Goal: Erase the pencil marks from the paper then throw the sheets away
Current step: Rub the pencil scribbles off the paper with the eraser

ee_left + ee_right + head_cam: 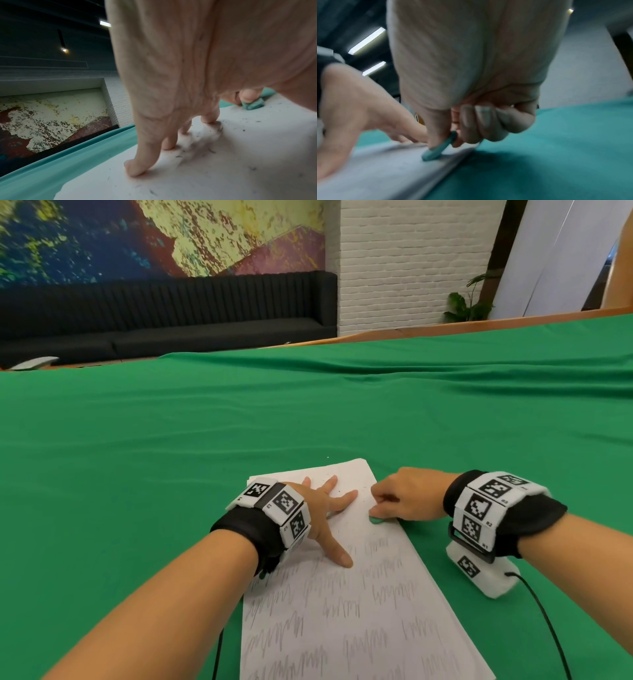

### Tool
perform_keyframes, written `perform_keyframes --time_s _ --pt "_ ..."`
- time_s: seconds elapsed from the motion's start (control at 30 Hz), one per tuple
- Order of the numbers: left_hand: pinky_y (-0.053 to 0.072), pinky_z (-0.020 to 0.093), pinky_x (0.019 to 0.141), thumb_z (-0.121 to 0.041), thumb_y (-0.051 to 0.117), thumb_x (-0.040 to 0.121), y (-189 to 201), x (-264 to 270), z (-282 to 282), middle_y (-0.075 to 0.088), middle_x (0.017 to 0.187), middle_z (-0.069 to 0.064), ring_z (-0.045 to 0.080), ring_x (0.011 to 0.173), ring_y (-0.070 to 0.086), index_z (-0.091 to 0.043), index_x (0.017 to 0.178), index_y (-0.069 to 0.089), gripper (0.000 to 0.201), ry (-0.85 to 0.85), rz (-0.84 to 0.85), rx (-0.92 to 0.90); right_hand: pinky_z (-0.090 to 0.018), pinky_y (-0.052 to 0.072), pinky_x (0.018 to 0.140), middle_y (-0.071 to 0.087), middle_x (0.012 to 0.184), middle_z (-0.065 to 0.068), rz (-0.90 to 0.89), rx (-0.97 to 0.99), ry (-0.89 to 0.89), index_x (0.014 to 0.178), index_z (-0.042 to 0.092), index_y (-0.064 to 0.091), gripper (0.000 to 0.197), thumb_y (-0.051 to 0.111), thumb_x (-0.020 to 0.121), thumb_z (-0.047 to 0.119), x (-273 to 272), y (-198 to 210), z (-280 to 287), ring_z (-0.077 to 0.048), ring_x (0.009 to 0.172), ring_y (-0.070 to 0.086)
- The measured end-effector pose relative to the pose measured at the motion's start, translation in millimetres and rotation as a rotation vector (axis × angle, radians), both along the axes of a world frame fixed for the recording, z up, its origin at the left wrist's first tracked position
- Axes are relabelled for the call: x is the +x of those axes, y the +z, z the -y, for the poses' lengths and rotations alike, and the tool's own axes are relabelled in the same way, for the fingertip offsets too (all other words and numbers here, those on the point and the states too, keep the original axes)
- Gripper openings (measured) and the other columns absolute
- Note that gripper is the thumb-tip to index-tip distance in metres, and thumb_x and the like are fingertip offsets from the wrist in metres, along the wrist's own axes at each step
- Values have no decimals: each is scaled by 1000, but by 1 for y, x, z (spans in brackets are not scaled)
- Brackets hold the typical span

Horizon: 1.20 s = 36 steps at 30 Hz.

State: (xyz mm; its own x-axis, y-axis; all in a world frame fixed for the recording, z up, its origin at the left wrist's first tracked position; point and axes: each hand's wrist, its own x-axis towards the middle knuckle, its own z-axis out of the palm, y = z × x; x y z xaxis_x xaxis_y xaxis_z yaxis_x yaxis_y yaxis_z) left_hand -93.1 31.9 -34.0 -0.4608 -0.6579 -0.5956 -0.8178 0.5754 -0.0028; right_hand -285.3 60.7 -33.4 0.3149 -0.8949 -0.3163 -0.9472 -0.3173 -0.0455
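A stack of white paper sheets [346, 611] lies on the green cloth, its near part covered in grey pencil scribbles and its far part blank with eraser crumbs. My left hand [325, 515] lies flat on the far part with fingers spread, pressing the paper [240, 155] down. My right hand [397, 501] pinches a small green eraser [376, 520] against the sheet near its right edge. In the right wrist view the eraser [438, 147] sits between thumb and curled fingers, its tip on the paper [382, 169]. The left wrist view also shows the eraser [254, 105].
A green cloth [205, 457] covers the whole table. A wooden table edge [479, 326] runs along the far side. Beyond it stand a black sofa [164, 313], a white brick wall and a plant [466, 302]. Cables trail from both wrist units.
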Motion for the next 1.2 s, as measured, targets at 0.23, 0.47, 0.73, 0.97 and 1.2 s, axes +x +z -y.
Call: perform_keyframes --time_s 0.23,0.47,0.73,0.97,1.2 --pt "10 61 117 -75 67 69 0 1 -1 -25 160 -12 32 150 -14 -53 148 -14 116 -6 -1 -7 -31 34 59 49 67 6 10 -73 53 75 22 47 31 50 97 45 7 1 -5 -15 63 46" --pt "10 61 116 -75 67 69 0 1 0 -25 160 -11 32 150 -13 -52 148 -14 116 -7 -4 -10 -30 36 59 48 67 5 -8 -38 48 72 21 48 33 53 96 44 7 11 -5 -17 66 46" --pt "9 62 117 -76 68 68 -1 1 0 -25 160 -11 33 150 -13 -53 148 -15 116 -9 5 -16 -30 37 60 50 66 4 -59 -75 17 70 19 50 33 56 93 43 3 13 -7 -14 61 44" --pt "8 62 117 -75 68 68 0 1 0 -25 160 -11 33 150 -13 -53 148 -14 117 3 4 -10 -24 31 56 45 65 6 132 117 -53 70 18 49 38 59 94 46 -3 7 -8 -10 58 39" --pt "9 60 117 -76 68 68 0 -1 1 -25 160 -12 31 150 -12 -54 147 -15 117 7 8 -7 -20 50 57 73 73 -2 527 55 -139 70 12 45 30 61 94 21 2 14 -14 -11 56 66"
